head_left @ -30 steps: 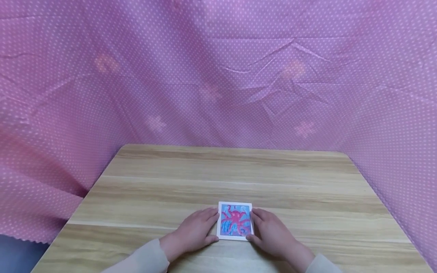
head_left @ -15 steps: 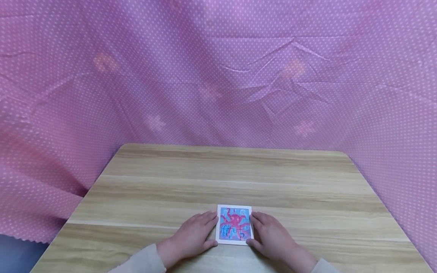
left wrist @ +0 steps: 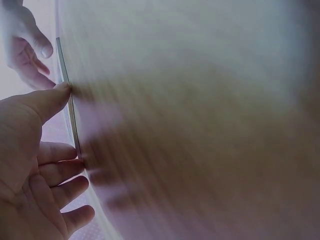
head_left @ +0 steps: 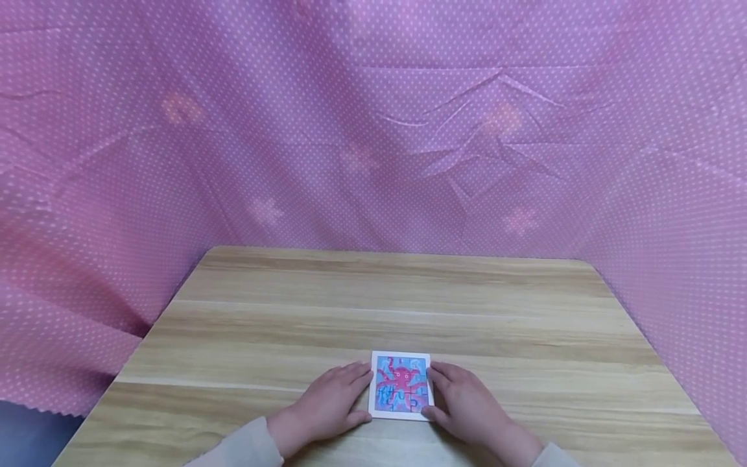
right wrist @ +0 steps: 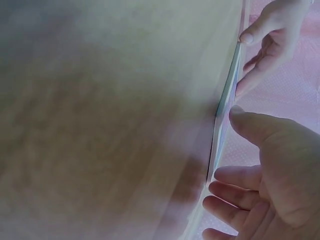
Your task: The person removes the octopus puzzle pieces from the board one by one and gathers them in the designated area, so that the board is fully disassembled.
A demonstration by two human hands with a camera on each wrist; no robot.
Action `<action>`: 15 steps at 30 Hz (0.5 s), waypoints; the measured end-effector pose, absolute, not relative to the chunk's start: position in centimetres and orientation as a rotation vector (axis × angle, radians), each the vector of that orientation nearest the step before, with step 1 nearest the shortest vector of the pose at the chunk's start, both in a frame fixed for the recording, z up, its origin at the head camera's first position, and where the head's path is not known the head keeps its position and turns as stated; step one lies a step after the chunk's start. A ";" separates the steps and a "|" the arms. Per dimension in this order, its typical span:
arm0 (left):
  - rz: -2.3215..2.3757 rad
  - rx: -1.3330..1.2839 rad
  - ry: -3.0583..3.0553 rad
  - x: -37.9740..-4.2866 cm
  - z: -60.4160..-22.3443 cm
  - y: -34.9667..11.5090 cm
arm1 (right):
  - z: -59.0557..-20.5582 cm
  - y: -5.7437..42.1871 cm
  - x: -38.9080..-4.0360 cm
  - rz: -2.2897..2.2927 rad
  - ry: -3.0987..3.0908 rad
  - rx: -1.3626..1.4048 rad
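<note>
A small square jigsaw puzzle lies flat on the wooden table, with a pink octopus on blue inside a white frame. My left hand rests beside it, thumb and fingertips touching the frame's left edge. On the opposite side, my right hand has its fingertips at the right edge and its thumb at the near right corner. Both wrist views show the puzzle edge-on as a thin strip, with the fingers of the left hand and the fingers of the right hand loosely extended and spread.
The light wood-grain table has rounded far corners. Pink polka-dot cloth hangs behind it and along both sides. Pale sleeves reach in from the near edge.
The puzzle and both hands have shifted slightly toward me since one second ago. Over the last half second they have stayed almost still.
</note>
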State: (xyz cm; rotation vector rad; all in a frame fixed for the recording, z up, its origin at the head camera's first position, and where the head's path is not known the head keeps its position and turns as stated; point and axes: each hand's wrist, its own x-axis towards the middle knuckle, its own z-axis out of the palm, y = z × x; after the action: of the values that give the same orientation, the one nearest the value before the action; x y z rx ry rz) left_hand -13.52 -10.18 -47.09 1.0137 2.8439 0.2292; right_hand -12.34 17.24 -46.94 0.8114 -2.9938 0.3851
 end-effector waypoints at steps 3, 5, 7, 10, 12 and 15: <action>0.238 1.009 2.838 -13.5 -47.1 -10.3 | -47.0 17.1 -12.6 0.417 -2.973 0.773; 0.244 1.021 2.848 -13.5 -47.2 -10.3 | -47.0 16.8 -12.9 0.444 -2.958 0.745; 0.253 1.047 2.859 -13.5 -47.2 -10.3 | -46.9 16.5 -13.2 0.484 -2.954 0.714; 0.266 1.106 2.866 -13.4 -47.2 -10.2 | -46.8 15.8 -13.7 0.550 -2.958 0.692; 0.271 1.161 2.864 -13.2 -47.1 -10.1 | -46.7 15.3 -14.1 0.583 -2.969 0.691; 0.271 1.234 2.855 -12.9 -47.1 -9.9 | -46.5 14.6 -14.6 0.622 -2.981 0.708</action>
State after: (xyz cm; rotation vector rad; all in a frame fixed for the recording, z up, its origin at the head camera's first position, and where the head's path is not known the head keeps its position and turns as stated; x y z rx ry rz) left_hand -12.95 -9.93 -47.09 1.2338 2.8545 0.2714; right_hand -14.59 14.61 -46.55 0.7075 -2.9808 0.6221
